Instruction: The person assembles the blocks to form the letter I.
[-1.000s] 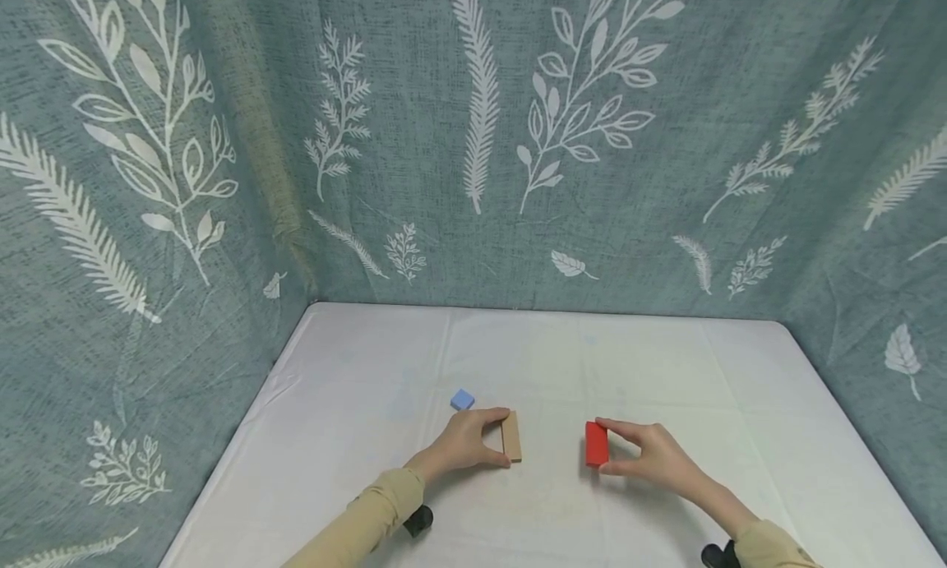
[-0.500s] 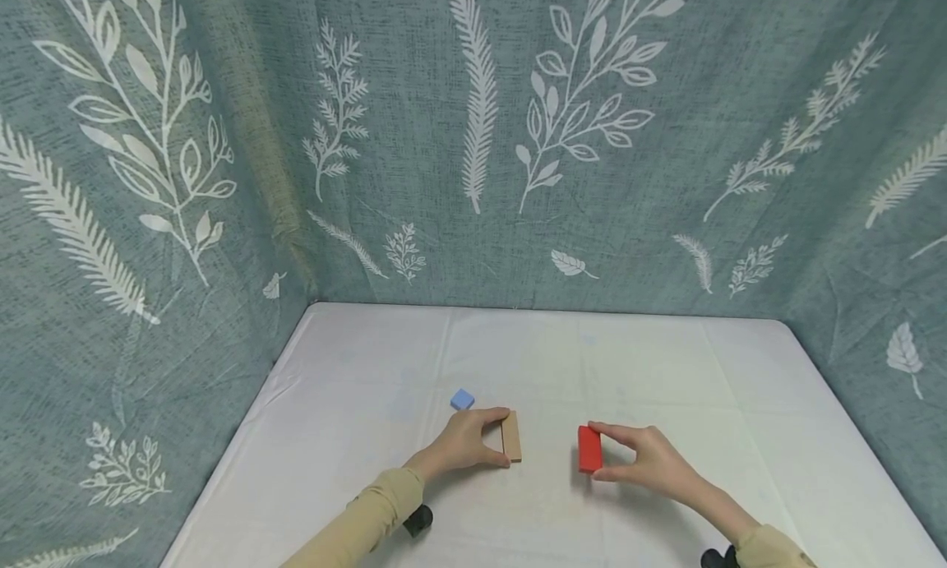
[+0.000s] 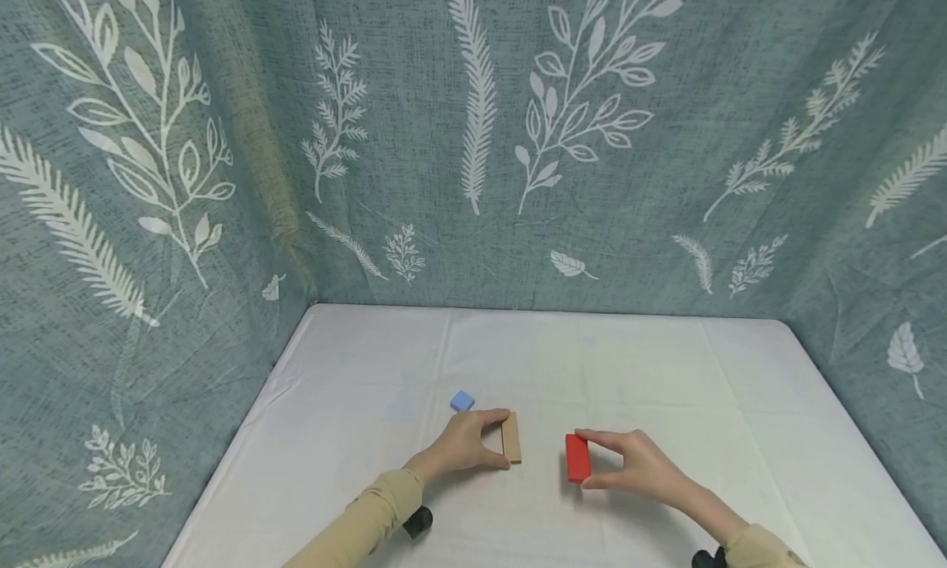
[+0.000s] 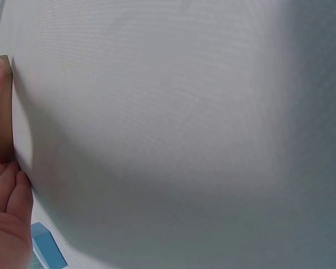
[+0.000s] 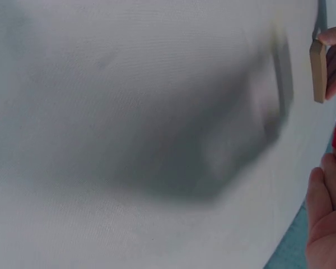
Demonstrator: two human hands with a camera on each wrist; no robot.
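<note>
In the head view my left hand [image 3: 462, 442] pinches a tan wooden block [image 3: 511, 438] by its two ends, thumb at the near end. The left wrist view shows this block [image 4: 4, 115] on or just at the white cloth. My right hand [image 3: 639, 468] holds a red rectangular block [image 3: 578, 459] the same way, a short gap to the right of the tan one. A shadow lies beneath the red block, which appears raised off the table. A small blue block [image 3: 462, 400] lies just beyond the left hand, apart from it.
A white cloth covers the table [image 3: 666, 371]. Green-blue curtain [image 3: 414, 140] with white leaf prints hangs along the back and both sides. Dark wrist cameras, such as the left one [image 3: 418, 521], sit under the sleeves.
My right hand has carried the red block leftward and slightly nearer to me, closing in on the tan block. The left hand, the tan block and the blue block have stayed put.
</note>
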